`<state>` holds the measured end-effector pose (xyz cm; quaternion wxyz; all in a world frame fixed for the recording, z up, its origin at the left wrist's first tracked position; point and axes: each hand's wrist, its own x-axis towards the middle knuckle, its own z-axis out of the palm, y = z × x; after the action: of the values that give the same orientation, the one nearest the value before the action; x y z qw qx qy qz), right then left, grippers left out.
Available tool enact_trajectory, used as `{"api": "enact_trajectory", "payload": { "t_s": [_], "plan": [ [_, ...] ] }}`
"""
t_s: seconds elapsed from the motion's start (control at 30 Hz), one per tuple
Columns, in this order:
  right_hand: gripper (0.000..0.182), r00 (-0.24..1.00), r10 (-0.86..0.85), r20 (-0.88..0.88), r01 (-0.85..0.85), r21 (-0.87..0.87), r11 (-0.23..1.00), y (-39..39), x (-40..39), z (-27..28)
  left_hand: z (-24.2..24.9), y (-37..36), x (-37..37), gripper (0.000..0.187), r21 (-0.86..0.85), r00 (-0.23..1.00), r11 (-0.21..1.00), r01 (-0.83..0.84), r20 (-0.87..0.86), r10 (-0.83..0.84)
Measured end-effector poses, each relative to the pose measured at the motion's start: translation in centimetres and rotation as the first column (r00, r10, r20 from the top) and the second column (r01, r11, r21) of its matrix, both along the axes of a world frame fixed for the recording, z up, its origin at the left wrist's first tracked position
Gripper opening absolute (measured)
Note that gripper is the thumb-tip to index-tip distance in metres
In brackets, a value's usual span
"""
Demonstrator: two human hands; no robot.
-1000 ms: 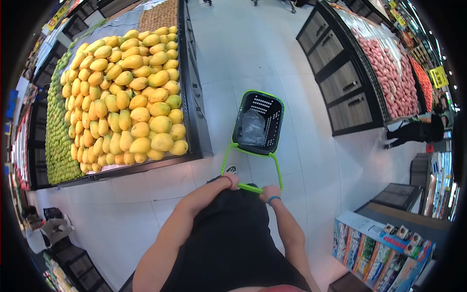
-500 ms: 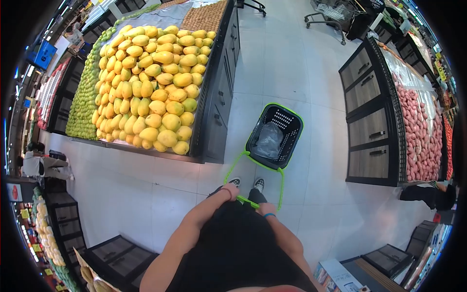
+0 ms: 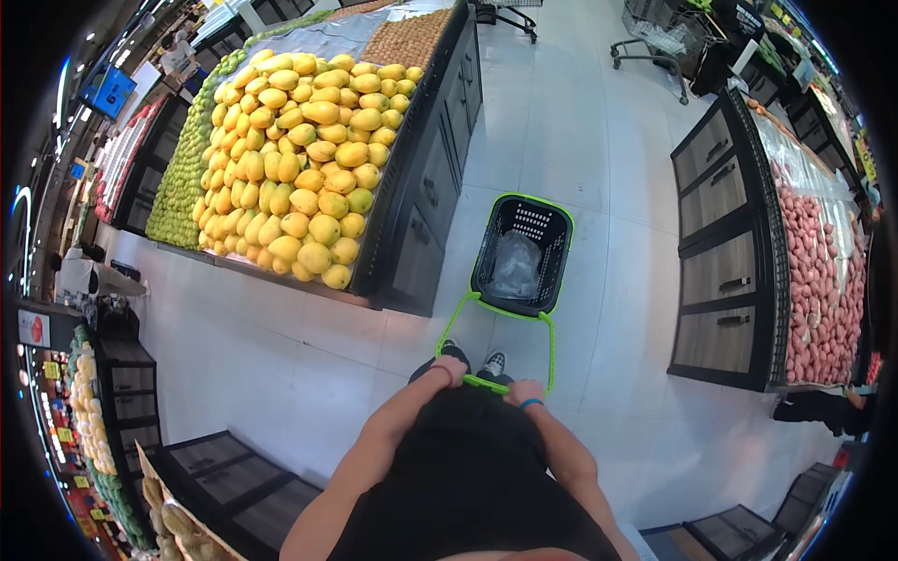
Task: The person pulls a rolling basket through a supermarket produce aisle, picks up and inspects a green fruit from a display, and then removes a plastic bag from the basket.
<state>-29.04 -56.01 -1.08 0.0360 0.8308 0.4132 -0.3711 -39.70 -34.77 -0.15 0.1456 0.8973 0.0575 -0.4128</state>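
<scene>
My left hand [image 3: 452,370] is closed around the left end of the green handle [image 3: 486,384] of a shopping basket. On the handle's right end my right hand [image 3: 526,393], with a blue band at the wrist, is closed too. The black basket [image 3: 484,245] with a green rim sits on the floor ahead of my feet, its handle tilted toward me. Inside it lies a clear plastic bag [image 3: 516,265]; what the bag contains is hard to make out.
A stand of yellow mangoes [image 3: 323,229] with dark drawers is ahead left. On the right, a stand holds reddish-pink produce [image 3: 814,280]. A shopping cart [image 3: 655,37] stands far ahead. People are at the left and right edges.
The view has turned slightly, so the stands and cart appear shifted right at the top. The basket looks more upright in view. Both hands still hold its handle.
</scene>
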Motion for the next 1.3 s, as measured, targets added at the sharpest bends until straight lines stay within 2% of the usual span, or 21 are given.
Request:
{"api": "enact_trajectory", "payload": {
  "t_s": [0.43, 0.67, 0.83, 0.9, 1.0, 1.1, 1.17, 1.2, 1.3],
  "plan": [
    [0.026, 0.998, 0.004, 0.070, -0.008, 0.049, 0.999, 0.3, 7.3, 0.0, 0.5, 0.4, 7.0, 0.034, -0.052, 0.998, 0.997, -0.057, 0.029, 0.058],
    [0.026, 0.995, -0.008, 0.101, 0.007, 0.016, 1.000, 3.1, 14.1, 0.4, -1.3, 3.6, 14.4, 0.037, -0.113, 0.999, 0.993, -0.033, -0.006, 0.032],
    [0.030, 0.987, 0.058, 0.147, -0.061, 0.016, 0.998, 5.7, 18.3, -0.3, -2.0, 6.5, 17.7, 0.036, -0.156, 0.999, 0.987, -0.049, -0.014, 0.047],
    [0.029, 0.990, 0.101, 0.094, -0.101, -0.011, 0.995, 7.0, 19.9, 0.1, -1.2, 7.9, 18.9, 0.036, -0.172, 0.997, 0.983, -0.068, 0.021, 0.072],
    [0.030, 0.988, 0.126, 0.086, -0.124, -0.028, 0.992, 8.6, 21.5, 0.6, 0.3, 9.5, 20.3, 0.037, -0.198, 0.995, 0.976, -0.094, -0.059, 0.084],
    [0.030, 0.984, 0.164, 0.075, -0.158, -0.077, 0.984, 10.9, 22.9, 0.5, 0.0, 11.3, 21.4, 0.035, -0.192, 0.997, 0.978, -0.078, -0.034, 0.073],
    [0.030, 0.987, 0.150, 0.062, -0.145, -0.078, 0.986, 12.3, 23.9, 1.0, 0.0, 12.1, 21.9, 0.033, -0.167, 0.990, 0.977, -0.134, 0.011, 0.138],
    [0.031, 0.990, 0.137, 0.038, -0.133, -0.093, 0.987, 12.8, 24.4, 1.6, 2.1, 12.5, 22.5, 0.031, -0.155, 0.992, 0.980, -0.124, -0.004, 0.125],
    [0.031, 0.988, 0.154, 0.000, -0.153, -0.126, 0.980, 14.5, 25.8, 2.7, 0.2, 13.3, 22.9, 0.031, -0.132, 0.983, 0.977, -0.168, 0.056, 0.176]
  ]
}}
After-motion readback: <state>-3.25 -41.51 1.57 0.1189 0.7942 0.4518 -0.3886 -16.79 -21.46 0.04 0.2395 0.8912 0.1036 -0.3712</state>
